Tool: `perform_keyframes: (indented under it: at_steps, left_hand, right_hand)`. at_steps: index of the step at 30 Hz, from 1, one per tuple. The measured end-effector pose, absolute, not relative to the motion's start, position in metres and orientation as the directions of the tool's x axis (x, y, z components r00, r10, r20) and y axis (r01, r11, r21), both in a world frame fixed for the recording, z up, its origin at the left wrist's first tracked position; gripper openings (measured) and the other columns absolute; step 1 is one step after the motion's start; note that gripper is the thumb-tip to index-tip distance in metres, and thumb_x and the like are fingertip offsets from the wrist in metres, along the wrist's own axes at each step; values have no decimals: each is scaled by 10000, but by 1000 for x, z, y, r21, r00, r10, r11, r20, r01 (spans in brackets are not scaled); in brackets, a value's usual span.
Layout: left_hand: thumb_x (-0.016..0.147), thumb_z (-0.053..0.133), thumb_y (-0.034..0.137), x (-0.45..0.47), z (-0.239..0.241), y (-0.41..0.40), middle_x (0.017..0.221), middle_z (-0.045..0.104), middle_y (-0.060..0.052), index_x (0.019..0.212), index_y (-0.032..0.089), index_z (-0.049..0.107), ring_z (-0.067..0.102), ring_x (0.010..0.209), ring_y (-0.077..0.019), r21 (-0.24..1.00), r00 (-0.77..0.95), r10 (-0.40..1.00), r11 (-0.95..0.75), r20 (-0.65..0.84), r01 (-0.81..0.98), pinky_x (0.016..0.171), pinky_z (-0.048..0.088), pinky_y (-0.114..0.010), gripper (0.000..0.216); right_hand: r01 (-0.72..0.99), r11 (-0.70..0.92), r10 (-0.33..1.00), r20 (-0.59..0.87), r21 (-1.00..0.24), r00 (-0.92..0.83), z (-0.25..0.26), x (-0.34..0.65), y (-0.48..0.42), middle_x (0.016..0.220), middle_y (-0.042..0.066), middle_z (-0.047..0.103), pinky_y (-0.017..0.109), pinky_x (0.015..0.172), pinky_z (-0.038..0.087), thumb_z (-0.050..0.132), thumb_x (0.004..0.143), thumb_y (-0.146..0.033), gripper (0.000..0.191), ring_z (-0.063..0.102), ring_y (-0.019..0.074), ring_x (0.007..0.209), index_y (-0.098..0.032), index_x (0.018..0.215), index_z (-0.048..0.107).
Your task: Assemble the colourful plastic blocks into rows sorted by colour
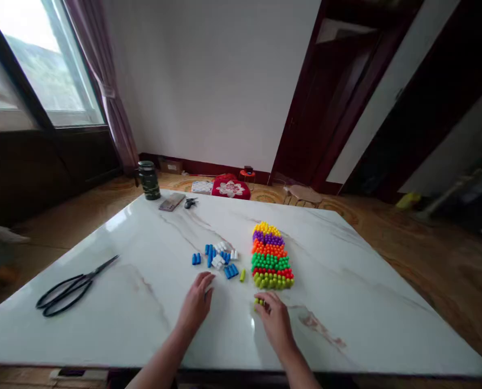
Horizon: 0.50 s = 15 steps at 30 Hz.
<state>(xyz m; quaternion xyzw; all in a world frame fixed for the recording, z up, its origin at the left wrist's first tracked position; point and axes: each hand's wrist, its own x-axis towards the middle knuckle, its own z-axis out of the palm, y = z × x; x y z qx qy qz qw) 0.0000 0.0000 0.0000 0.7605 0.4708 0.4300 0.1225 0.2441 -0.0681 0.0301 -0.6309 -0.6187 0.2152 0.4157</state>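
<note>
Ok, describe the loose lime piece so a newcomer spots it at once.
On the white table, find the coloured rows. Between them and the blue and white pile to their left lies the lime piece. It lies singly, unlike the lime row and the lime pieces in the right hand.

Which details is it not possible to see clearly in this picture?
Head view: exact number of yellow-green pieces held; the right hand partly covers them.
Head view: count of white pieces and blue pieces; small, overlapping.
Head view: rest of the forearms; the bottom edge cuts them off.
</note>
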Motion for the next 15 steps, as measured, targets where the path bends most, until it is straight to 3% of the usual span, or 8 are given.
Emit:
perform_keyframes:
  at_steps: [5, 9, 15]
  left_hand:
    - [874, 437, 161, 0, -1, 0, 1145, 604, -112, 1105, 181, 586, 637, 1027, -224, 596, 178, 831, -511, 527, 620, 903, 541, -374, 276]
    - [872, 443, 168, 0, 1, 0, 1137, 607, -104, 1085, 184, 600, 638, 1013, -223, 589, 170, 844, -485, 509, 646, 893, 541, -369, 265]
    - [876, 446, 183, -1, 1, 0, 1141, 608, -99, 1087, 190, 602, 641, 1004, -219, 577, 172, 840, -487, 515, 656, 882, 544, -359, 263]
  right_hand:
    - [672, 57, 906, 321, -738, 276, 28, 314, -80, 957, 86, 669, 336, 808, 498, 500, 837, -309, 277, 636, 215, 883, -198, 977, 712]
    - [693, -29, 823, 376, -720, 425, 18, 346, -74, 963, 115, 674, 369, 775, 505, 508, 802, -355, 328, 632, 229, 819, -157, 1001, 676]
    - [648, -37, 810, 357, -761, 465, 10, 345, -56, 967, 111, 692, 366, 730, 509, 507, 764, -353, 364, 638, 222, 773, -157, 1053, 609]
